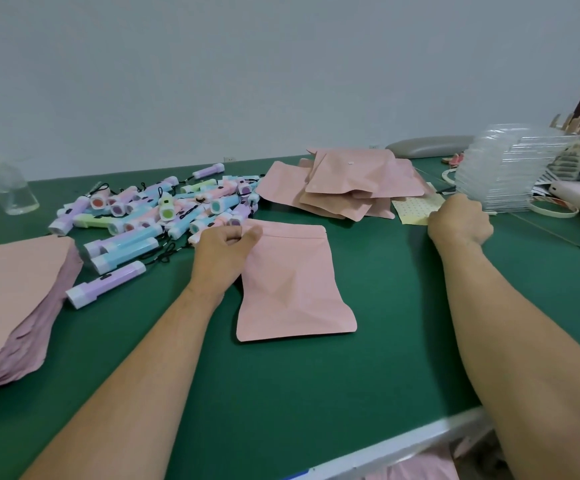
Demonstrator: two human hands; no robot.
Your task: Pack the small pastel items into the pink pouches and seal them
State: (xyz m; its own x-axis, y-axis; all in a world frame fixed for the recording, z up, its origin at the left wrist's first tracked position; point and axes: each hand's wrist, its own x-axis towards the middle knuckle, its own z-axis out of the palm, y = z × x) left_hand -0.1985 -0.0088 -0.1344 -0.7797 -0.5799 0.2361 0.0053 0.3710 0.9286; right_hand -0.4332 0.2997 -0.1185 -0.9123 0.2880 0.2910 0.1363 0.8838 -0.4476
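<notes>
Two bare forearms reach in from the bottom edge over a dark green worktop [316, 393]. L hand [224, 249] pinches the top-left corner of a pale pink flat plastic pouch [295, 282], thumb & curled fingers clamped on its mouth strip. The pouch lies flat on the worktop just right of that hand, mouth pointing away from the viewer. Its middle is creased & slightly raised.

R hand [460, 223] is well apart to the right, back upward, fingers curled down at the edge of a pale yellow dotted sticker sheet [416, 209]. Fingertips are hidden, so can't tell if it grips anything.

Step in hand is prob. sealing: the pouch looks filled (contents not visible) w/ its mouth pressed closed, & R hand seems to be going for a sticker dot. Next move would call for peeling off one dot, carrying it across to the pouch mouth & pressing it down, w/ L hand pinning the corner.

Just behind L hand sits a heap of small pastel plastic torches [164, 213] in lilac, blue, green & pink, w/ black cords. Far left is a stack of empty flat pink pouches [15, 306]. At back centre is a loose pile of pink pouches [351, 185], the top one bearing a small white dot.
</notes>
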